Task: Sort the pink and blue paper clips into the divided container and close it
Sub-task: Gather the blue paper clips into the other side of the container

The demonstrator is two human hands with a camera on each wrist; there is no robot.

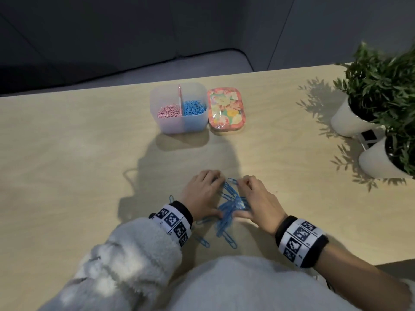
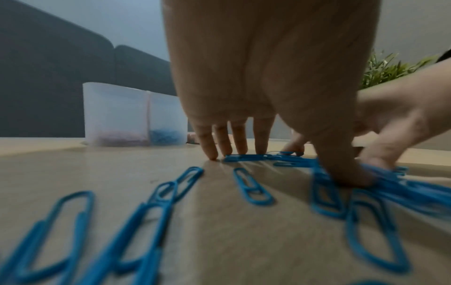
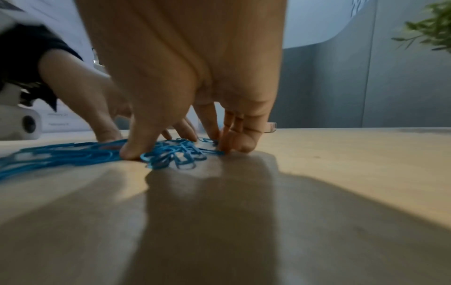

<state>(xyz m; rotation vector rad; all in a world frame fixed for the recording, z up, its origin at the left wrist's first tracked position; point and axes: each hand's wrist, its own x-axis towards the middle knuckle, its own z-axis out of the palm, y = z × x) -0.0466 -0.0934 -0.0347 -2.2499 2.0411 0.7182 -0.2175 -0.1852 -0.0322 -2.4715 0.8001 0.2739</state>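
A heap of blue paper clips (image 1: 231, 204) lies on the wooden table (image 1: 67, 153) near its front edge. My left hand (image 1: 208, 194) and right hand (image 1: 253, 196) flank the heap, fingertips and thumbs pressing down on its edges. In the left wrist view my left hand (image 2: 290, 165) has straight fingers on the table, thumb on the clips, and loose blue clips (image 2: 253, 187) lie under the wrist. The right hand (image 3: 182, 150) presses the pile (image 3: 171, 154) likewise. The clear divided container (image 1: 179, 124) stands open farther back, pink clips (image 1: 169, 112) left, blue clips (image 1: 194, 107) right. Its floral lid (image 1: 226, 111) lies beside it.
Two plants in white pots (image 1: 350, 120) (image 1: 379, 162) stand at the table's right edge, with a small black-and-white card (image 1: 369, 138) between them. A dark sofa (image 1: 89, 41) sits beyond the far table edge. A few stray blue clips (image 1: 203, 241) lie near my left wrist.
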